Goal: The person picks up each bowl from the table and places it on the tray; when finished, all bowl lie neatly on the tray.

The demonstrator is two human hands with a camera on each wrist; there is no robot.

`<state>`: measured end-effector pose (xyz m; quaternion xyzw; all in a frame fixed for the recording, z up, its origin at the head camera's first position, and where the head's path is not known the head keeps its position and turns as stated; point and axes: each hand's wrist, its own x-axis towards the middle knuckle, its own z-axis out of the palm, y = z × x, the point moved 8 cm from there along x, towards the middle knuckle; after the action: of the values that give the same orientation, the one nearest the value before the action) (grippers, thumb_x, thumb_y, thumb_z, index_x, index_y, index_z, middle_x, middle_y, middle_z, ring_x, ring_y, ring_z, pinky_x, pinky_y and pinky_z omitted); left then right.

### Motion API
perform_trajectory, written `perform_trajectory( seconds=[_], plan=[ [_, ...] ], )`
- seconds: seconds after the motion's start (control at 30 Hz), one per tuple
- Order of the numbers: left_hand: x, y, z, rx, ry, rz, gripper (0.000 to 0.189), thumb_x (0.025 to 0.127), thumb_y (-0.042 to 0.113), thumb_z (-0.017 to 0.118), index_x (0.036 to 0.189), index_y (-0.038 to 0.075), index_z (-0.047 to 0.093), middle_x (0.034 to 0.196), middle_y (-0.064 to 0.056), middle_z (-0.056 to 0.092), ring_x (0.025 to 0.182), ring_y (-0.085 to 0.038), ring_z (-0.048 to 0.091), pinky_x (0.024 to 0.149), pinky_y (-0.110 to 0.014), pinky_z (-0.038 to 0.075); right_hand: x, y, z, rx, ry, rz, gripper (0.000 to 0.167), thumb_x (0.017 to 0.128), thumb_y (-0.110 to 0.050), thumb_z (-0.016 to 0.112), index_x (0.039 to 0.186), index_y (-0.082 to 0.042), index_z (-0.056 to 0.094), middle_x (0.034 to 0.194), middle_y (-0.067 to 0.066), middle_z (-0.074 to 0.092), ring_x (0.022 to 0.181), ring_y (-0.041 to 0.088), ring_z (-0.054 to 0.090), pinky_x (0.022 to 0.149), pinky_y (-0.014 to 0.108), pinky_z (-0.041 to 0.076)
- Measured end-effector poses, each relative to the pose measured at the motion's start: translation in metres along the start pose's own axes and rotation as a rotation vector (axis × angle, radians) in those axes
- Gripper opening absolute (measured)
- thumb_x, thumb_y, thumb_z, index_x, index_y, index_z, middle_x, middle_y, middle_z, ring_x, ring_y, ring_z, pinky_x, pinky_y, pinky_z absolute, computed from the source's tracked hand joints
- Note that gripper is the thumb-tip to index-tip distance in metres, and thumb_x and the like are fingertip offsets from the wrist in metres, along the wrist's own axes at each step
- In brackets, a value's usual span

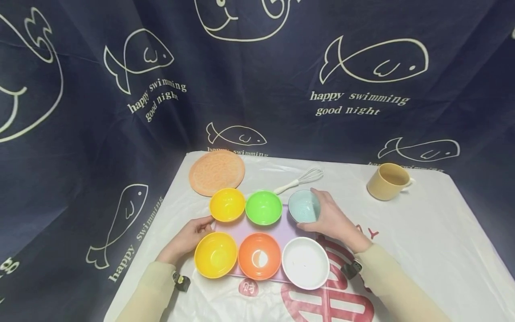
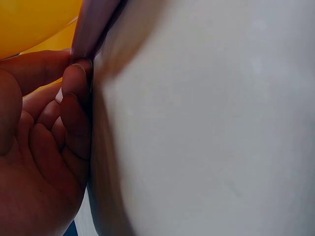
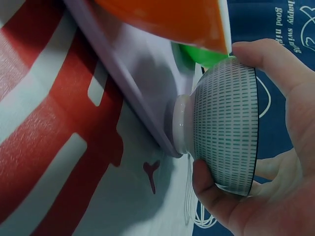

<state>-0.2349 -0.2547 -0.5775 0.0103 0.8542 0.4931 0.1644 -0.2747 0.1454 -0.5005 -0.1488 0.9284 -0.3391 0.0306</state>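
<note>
My left hand [image 1: 190, 236] is at the left edge of a lilac tray [image 1: 281, 232]; in the left wrist view, thumb and fingertips pinch its rim [image 2: 91, 29]. My right hand [image 1: 335, 218] grips a small light-blue bowl [image 1: 304, 206], thumb on one side and fingers on the other. The right wrist view shows this bowl's green-dashed outside [image 3: 226, 125] and its white foot close over the tray's corner. A yellow bowl [image 1: 227, 205] and a green bowl [image 1: 263, 207] share its row. In front stand another yellow bowl [image 1: 216, 255], an orange bowl [image 1: 259, 256] and a white-lined bowl [image 1: 306, 263].
Behind the bowls lies a whisk [image 1: 299, 180] with a white handle. A round orange mat [image 1: 217, 172] is at the back left, and a tan mug [image 1: 389, 181] stands at the back right. A dark blue fish-print curtain [image 1: 281, 120] hangs behind the white-covered table [image 1: 438, 241].
</note>
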Motion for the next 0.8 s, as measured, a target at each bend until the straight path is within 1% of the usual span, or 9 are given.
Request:
perform_trajectory(
  seconds=[0.07, 0.1, 0.17, 0.37, 0.5, 0.6, 0.67, 0.73, 0.8],
  plan=[
    [0.0001, -0.0005, 0.0005, -0.002, 0.0, -0.003, 0.048, 0.103, 0.014, 0.064, 0.151, 0.015, 0.058, 0.128, -0.003, 0.07, 0.139, -0.032, 0.05, 0.12, -0.059, 0.029, 0.0004, -0.0013, 0.0017, 0.012, -0.006, -0.003, 0.122, 0.066, -0.041, 0.097, 0.157, 0.009, 0.031, 0.148, 0.032, 0.041, 0.13, 0.049, 0.051, 0.107, 0.067, 0.044],
    [0.0003, -0.0011, 0.0008, -0.002, 0.0, -0.006, 0.048, 0.103, 0.014, 0.064, 0.151, 0.015, 0.058, 0.129, -0.004, 0.07, 0.14, -0.032, 0.05, 0.12, -0.059, 0.029, 0.0006, -0.0017, 0.0027, 0.016, -0.009, -0.004, 0.122, 0.066, -0.039, 0.097, 0.156, 0.009, 0.032, 0.147, 0.032, 0.042, 0.129, 0.049, 0.051, 0.107, 0.066, 0.044],
    [0.0005, -0.0016, 0.0015, 0.0, 0.003, -0.009, 0.048, 0.103, 0.015, 0.064, 0.151, 0.016, 0.058, 0.141, -0.004, 0.064, 0.146, -0.034, 0.044, 0.12, -0.059, 0.029, 0.0003, -0.001, 0.005, 0.017, -0.013, -0.005, 0.12, 0.066, -0.038, 0.097, 0.156, 0.01, 0.032, 0.147, 0.033, 0.042, 0.129, 0.048, 0.052, 0.107, 0.065, 0.045],
    [0.0006, 0.0, 0.0031, 0.007, -0.005, -0.016, 0.048, 0.104, 0.016, 0.064, 0.151, 0.016, 0.058, 0.145, -0.005, 0.062, 0.147, -0.035, 0.042, 0.12, -0.058, 0.03, 0.0004, 0.0027, 0.009, -0.001, -0.021, 0.002, 0.121, 0.066, -0.038, 0.097, 0.156, 0.011, 0.031, 0.148, 0.033, 0.04, 0.13, 0.049, 0.051, 0.107, 0.065, 0.045],
    [-0.0004, 0.0027, 0.0021, -0.002, -0.006, -0.016, 0.048, 0.104, 0.014, 0.063, 0.151, 0.015, 0.057, 0.14, -0.003, 0.065, 0.146, -0.033, 0.044, 0.12, -0.058, 0.03, 0.0009, 0.0033, 0.0098, 0.002, -0.026, 0.008, 0.123, 0.067, -0.041, 0.096, 0.157, 0.009, 0.029, 0.15, 0.033, 0.038, 0.132, 0.05, 0.049, 0.107, 0.066, 0.044],
    [-0.0012, 0.0046, 0.0013, -0.004, -0.007, -0.017, 0.048, 0.103, 0.013, 0.064, 0.151, 0.014, 0.057, 0.126, -0.001, 0.069, 0.136, -0.029, 0.052, 0.12, -0.059, 0.029, 0.0007, 0.0038, 0.0103, 0.005, -0.035, 0.011, 0.124, 0.068, -0.043, 0.096, 0.158, 0.008, 0.028, 0.152, 0.033, 0.037, 0.135, 0.05, 0.047, 0.108, 0.066, 0.043],
    [-0.0015, 0.0057, 0.001, -0.003, -0.01, -0.016, 0.048, 0.103, 0.013, 0.064, 0.151, 0.014, 0.057, 0.116, -0.001, 0.069, 0.129, -0.027, 0.054, 0.12, -0.059, 0.029, 0.0, 0.0039, 0.0099, 0.007, -0.04, 0.012, 0.125, 0.069, -0.045, 0.096, 0.159, 0.008, 0.027, 0.154, 0.033, 0.035, 0.137, 0.05, 0.045, 0.11, 0.066, 0.041],
    [-0.0018, 0.0057, 0.0006, 0.0, -0.013, -0.014, 0.048, 0.103, 0.013, 0.063, 0.151, 0.014, 0.058, 0.116, -0.001, 0.07, 0.13, -0.029, 0.054, 0.12, -0.059, 0.03, -0.001, 0.0028, 0.0078, 0.003, -0.039, 0.006, 0.127, 0.07, -0.048, 0.096, 0.16, 0.007, 0.026, 0.155, 0.032, 0.035, 0.139, 0.05, 0.042, 0.111, 0.067, 0.04],
    [-0.003, 0.005, -0.0001, -0.001, -0.018, -0.014, 0.047, 0.103, 0.013, 0.063, 0.15, 0.014, 0.059, 0.122, -0.003, 0.069, 0.137, -0.032, 0.051, 0.12, -0.059, 0.03, -0.0042, 0.0008, 0.0037, -0.006, -0.035, -0.004, 0.126, 0.072, -0.053, 0.093, 0.161, 0.005, 0.026, 0.157, 0.031, 0.034, 0.141, 0.05, 0.04, 0.111, 0.068, 0.038]
  ],
)
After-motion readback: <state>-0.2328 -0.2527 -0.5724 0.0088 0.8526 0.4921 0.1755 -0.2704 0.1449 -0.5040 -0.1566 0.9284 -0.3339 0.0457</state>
